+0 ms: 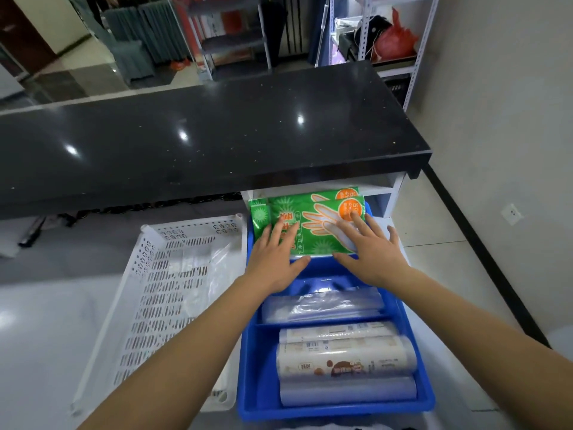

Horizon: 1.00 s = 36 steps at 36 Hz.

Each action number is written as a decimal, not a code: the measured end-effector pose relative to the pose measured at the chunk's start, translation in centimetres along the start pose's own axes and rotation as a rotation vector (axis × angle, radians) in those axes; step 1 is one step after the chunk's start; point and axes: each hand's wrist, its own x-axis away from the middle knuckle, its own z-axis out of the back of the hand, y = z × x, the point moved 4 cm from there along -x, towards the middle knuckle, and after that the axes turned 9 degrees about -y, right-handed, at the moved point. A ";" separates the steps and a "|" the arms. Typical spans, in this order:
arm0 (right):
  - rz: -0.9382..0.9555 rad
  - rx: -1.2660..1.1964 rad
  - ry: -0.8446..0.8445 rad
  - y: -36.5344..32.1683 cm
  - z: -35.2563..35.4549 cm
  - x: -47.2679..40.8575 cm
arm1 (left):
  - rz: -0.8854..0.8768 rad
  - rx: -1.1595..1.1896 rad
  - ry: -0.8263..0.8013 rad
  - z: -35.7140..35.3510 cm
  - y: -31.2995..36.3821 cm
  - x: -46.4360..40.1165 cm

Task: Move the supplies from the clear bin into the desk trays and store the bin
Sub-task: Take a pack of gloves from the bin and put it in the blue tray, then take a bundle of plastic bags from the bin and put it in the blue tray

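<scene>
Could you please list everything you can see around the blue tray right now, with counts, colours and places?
green glove packets: at least two, green with orange print, far end of the blue tray
blue tray: one, blue, divided, right of the basket
clear plastic pack: one, transparent, middle compartment
rolls: about three, pale with printed labels, near compartment
white basket: one, white, perforated, holding loose clear plastic
black counter: one, glossy black, above
left hand: flat on the packets
right hand: flat on the packets

Two hands, one blue tray, one white basket, at least three green glove packets, three rolls and one clear bag bundle.
</scene>
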 end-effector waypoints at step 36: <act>0.753 0.125 -0.611 -40.8 -17.3 25.0 | 1.034 0.672 0.154 -17.8 -15.5 55.8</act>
